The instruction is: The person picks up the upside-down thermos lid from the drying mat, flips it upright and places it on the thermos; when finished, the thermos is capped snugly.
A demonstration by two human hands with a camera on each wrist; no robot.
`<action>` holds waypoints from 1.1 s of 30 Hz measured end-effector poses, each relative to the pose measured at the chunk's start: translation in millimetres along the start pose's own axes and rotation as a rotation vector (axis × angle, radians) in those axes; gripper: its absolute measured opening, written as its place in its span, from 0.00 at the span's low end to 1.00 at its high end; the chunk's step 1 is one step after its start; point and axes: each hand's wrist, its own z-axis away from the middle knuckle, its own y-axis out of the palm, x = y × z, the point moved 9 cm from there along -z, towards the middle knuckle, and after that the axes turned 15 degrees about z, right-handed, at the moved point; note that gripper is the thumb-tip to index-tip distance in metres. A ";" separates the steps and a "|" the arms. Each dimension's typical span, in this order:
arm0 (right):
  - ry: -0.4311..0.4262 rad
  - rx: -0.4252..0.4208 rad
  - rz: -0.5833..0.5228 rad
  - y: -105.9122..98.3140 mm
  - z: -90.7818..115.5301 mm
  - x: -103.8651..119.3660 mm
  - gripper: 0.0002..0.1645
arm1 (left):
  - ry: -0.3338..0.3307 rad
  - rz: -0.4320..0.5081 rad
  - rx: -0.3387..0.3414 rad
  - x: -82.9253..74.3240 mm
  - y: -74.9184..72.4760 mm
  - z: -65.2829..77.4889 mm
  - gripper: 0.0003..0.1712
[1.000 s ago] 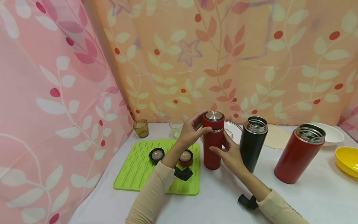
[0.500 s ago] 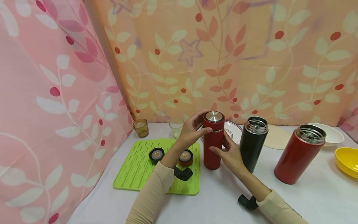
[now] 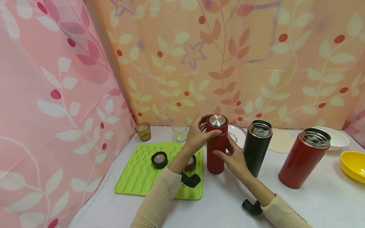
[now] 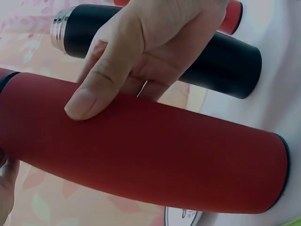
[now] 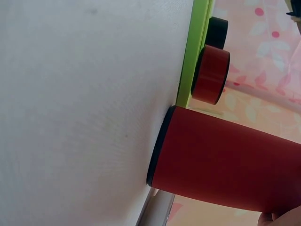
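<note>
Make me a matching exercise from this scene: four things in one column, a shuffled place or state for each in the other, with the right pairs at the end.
Things:
1. Left hand
2. Right hand
3. Black bottle
4. Black lid

Places and states:
A. Stands uncapped
B. Holds the capped red bottle near its top
C. On the green mat
D. Holds that same bottle lower down

Pairs: 1-B, 2-D, 3-A, 4-C
</note>
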 end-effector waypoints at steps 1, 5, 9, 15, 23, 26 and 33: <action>-0.005 -0.003 -0.001 0.3 -0.1 0.3 0.47 | 0.003 0.000 0.002 -0.5 -0.8 0.4 0.33; -0.019 -0.011 -0.008 0.3 -0.5 1.3 0.46 | 0.001 0.021 0.042 -0.7 -2.6 0.8 0.31; -0.025 -0.008 -0.004 0.9 -0.7 1.5 0.46 | -0.034 0.048 0.112 2.0 -3.4 2.3 0.30; -0.017 -0.014 0.000 -0.3 0.0 1.7 0.47 | -0.057 0.007 0.111 2.0 -0.2 3.5 0.32; -0.007 -0.004 0.011 1.0 0.5 2.2 0.46 | -0.015 -0.058 0.008 -0.7 0.4 2.4 0.35; -0.021 -0.012 0.003 0.2 -0.4 2.1 0.46 | -0.011 -0.009 0.036 1.0 -1.9 2.4 0.32; -0.022 -0.015 -0.013 4.3 -6.0 -18.7 0.48 | -0.018 0.047 0.070 4.7 -1.6 3.3 0.31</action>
